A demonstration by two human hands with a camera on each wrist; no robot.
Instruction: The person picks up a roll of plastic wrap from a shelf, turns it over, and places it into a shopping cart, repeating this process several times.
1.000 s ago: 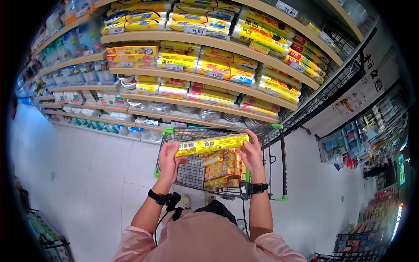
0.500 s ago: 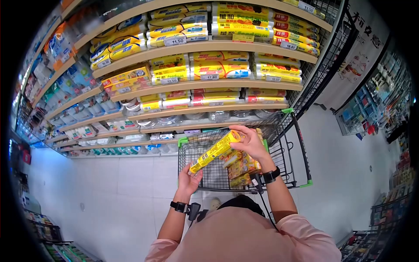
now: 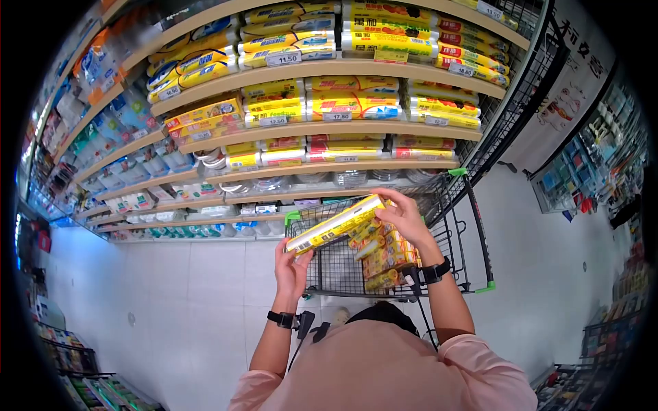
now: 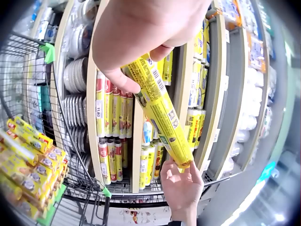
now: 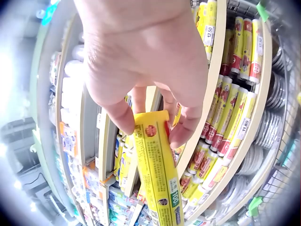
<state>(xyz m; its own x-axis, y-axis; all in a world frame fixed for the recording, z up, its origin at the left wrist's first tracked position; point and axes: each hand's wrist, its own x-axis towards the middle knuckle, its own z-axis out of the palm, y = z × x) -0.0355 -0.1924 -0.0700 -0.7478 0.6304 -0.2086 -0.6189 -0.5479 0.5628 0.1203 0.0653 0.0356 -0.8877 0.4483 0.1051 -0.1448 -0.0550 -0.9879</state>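
Note:
A long yellow printed box [image 3: 336,225] is held slantwise above the shopping cart, its right end higher in the head view. My left hand [image 3: 293,270] holds its lower left end, thumb on one side and fingers on the other. The right hand [image 3: 409,225] pinches the opposite end between thumb and fingers. Barcode and small print show on the box [image 4: 162,110] in the left wrist view. From the right wrist, the near end of the box [image 5: 157,169] sits between the fingertips. Beneath it, several stacked yellow packages [image 3: 387,260] lie in the cart's right part.
The wire shopping cart [image 3: 329,275] with green corners stands directly in front of me. Behind it rise shelves [image 3: 329,130] of yellow rolls and boxes with price tags. Pale floor tiles [image 3: 185,288] extend to the left, and a display rack [image 3: 576,171] stands at the right.
The box tipped steeply with its right end toward me, then swung back nearer crosswise as the left hand rose. A different, paler face shows. The head view also shifted.

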